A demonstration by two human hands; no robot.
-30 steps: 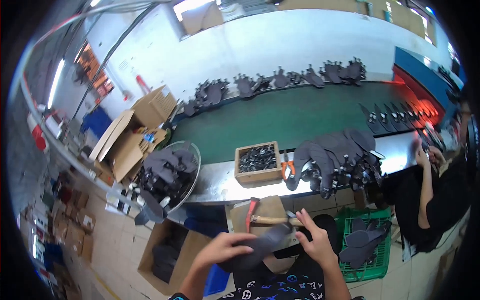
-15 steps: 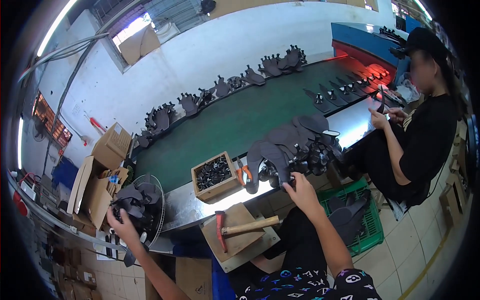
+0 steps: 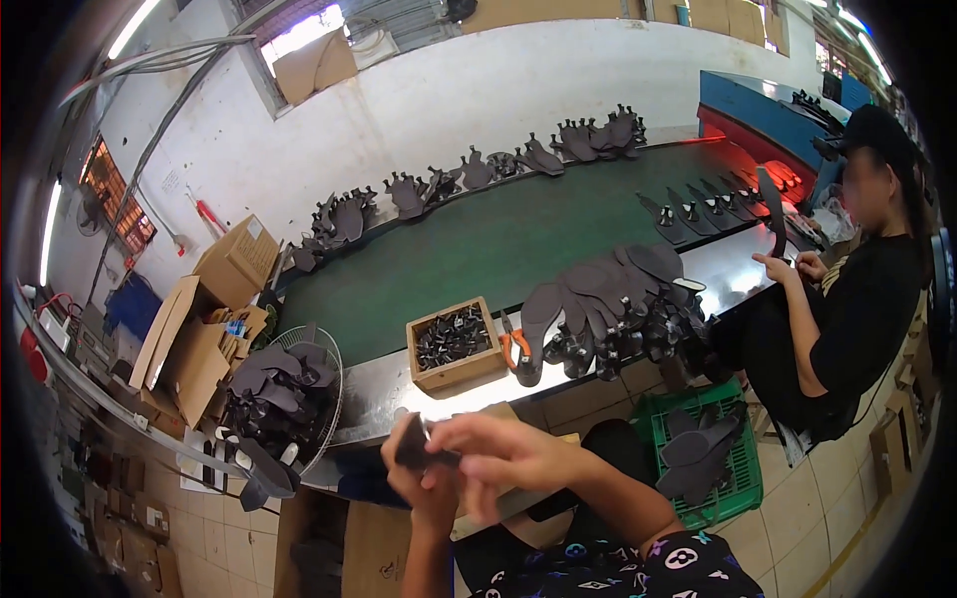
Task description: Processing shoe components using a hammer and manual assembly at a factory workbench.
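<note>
My left hand [image 3: 427, 493] is closed around a small dark shoe part [image 3: 410, 447] above the work board; its exact kind is blurred. The curved fingers of my right hand [image 3: 513, 456] meet it from the right and pinch its narrow end, smeared by motion. Beneath the hands lies a wooden board [image 3: 501, 411], mostly covered; the hammer is almost wholly hidden. Just beyond stands a wooden box [image 3: 457, 382] of small black parts, with orange-handled pliers [image 3: 519, 349] beside it. A pile of dark grey shoe soles [image 3: 596, 289] with black fittings lies to the right.
At the left, a wire basket [image 3: 337, 399] holds more dark shoe parts near open cardboard boxes [image 3: 204, 369]. A green conveyor belt [image 3: 498, 244] runs behind. Dark soles sit in a green crate [image 3: 743, 488] at the right, near a seated co-worker [image 3: 862, 309] holding a sole.
My left hand has left the wire basket and my right hand the sole pile; both now meet over the board around a dark part. The view has shifted, and the co-worker's sole is raised.
</note>
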